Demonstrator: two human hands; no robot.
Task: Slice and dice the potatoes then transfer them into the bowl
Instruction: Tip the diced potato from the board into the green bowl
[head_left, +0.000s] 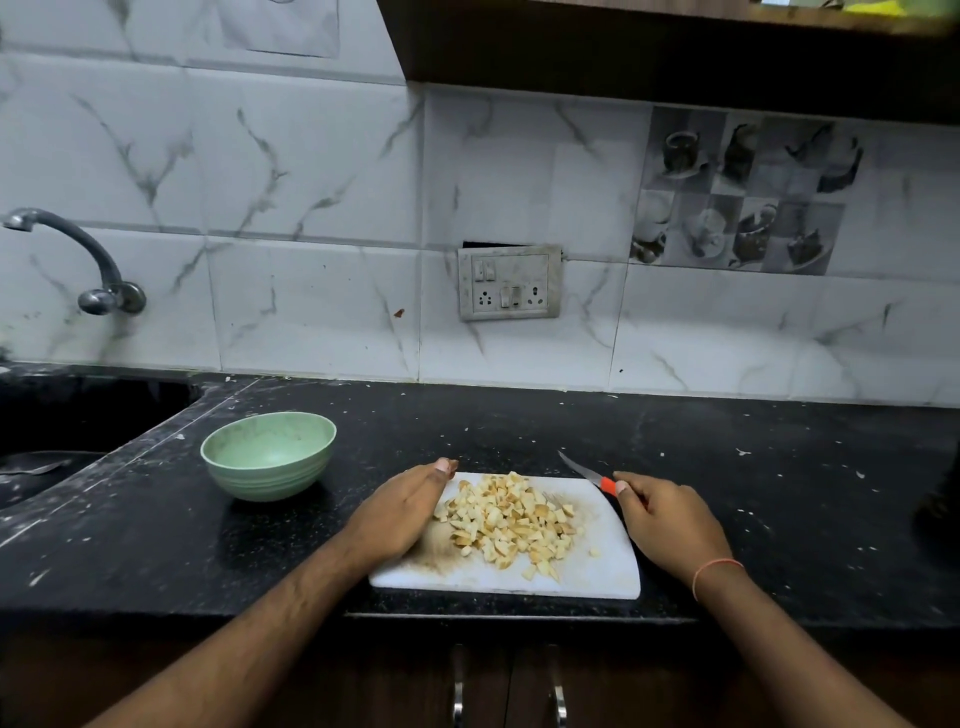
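Observation:
A pile of diced potato (511, 519) lies on the white cutting board (597, 577) on the black counter. My left hand (402, 512) stands on its edge on the board's left side, fingers straight, touching the pile. My right hand (670, 522) is at the board's right edge and holds the red-handled knife (589, 475), whose blade points back and left over the counter. The green bowl (268, 455) stands empty to the left of the board, apart from both hands.
A dark sink (57, 441) lies at the far left under a metal tap (72, 260). A switch and socket plate (509, 283) sits on the tiled wall. Cabinet handles (457, 691) are below the counter edge. A dark object (937, 514) is at the right edge.

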